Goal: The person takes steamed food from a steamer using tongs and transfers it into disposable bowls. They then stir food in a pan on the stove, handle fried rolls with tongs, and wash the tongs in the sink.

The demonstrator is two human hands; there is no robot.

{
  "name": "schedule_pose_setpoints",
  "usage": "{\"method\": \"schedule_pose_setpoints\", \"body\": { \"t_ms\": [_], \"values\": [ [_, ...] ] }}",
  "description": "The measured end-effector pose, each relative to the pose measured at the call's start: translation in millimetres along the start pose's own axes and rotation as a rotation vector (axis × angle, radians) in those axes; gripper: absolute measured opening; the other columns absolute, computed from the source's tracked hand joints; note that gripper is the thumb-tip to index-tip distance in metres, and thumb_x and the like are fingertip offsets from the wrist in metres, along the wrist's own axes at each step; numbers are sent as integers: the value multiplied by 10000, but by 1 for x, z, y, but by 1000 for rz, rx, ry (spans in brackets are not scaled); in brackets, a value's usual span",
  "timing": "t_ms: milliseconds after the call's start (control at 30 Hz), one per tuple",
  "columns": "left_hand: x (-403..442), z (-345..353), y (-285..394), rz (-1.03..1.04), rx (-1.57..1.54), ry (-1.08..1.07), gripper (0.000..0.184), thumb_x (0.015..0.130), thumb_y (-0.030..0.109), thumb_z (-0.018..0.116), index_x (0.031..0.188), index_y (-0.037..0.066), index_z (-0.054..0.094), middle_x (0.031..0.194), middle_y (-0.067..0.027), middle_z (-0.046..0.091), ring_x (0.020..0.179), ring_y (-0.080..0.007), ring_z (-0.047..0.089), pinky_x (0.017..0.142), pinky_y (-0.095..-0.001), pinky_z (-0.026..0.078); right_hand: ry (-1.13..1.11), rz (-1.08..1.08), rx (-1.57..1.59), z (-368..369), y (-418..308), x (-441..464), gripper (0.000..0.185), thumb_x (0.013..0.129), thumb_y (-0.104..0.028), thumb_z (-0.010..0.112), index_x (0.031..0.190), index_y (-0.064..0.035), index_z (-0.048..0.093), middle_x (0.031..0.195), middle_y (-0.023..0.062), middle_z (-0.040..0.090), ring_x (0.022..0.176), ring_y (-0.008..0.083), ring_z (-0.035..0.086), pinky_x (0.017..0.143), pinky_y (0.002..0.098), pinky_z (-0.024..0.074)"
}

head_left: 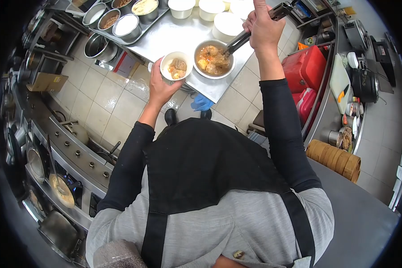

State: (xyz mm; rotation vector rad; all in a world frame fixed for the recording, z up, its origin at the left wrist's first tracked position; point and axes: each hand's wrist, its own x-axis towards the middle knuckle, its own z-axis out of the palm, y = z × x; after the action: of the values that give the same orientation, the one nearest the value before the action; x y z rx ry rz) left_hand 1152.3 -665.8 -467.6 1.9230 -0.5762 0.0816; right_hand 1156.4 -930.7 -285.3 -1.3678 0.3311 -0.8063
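Observation:
My left hand is wrapped round a white paper cup, tilted so that pieces of food show inside. Just right of it, a metal bowl of brown broth with several chunks of food stands at the table's near corner. My right hand grips a pair of tongs with black ends. Their tips reach down into the bowl, at the food on its right side; whether they pinch a piece I cannot tell.
Several white tubs line the back of the steel table. A tray of metal containers sits at left. Red boxes are at right, a stove with a wok lower left, and bamboo steamers lower right. A blue plastic bag hangs below the table edge.

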Motion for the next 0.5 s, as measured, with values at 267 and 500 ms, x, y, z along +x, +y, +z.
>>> {"method": "schedule_pose_setpoints", "body": {
  "t_ms": [267,500],
  "values": [
    [0,1,0,17,-21,1,797,666,168,842,1342,33,443,1241,-157,540,1173,-321,552,999,-400,450,-27,-35,-18,0,2,7,461,934,-297,701,598,-167,414,477,-51,397,341,81,367,342,260,315],
    [2,0,2,1,-23,-13,807,663,171,844,1347,22,442,1257,-166,541,1185,-320,553,1007,-393,448,62,23,39,13,-15,14,449,933,-316,701,610,-178,420,478,-54,379,348,80,355,352,256,315]
  ]
}}
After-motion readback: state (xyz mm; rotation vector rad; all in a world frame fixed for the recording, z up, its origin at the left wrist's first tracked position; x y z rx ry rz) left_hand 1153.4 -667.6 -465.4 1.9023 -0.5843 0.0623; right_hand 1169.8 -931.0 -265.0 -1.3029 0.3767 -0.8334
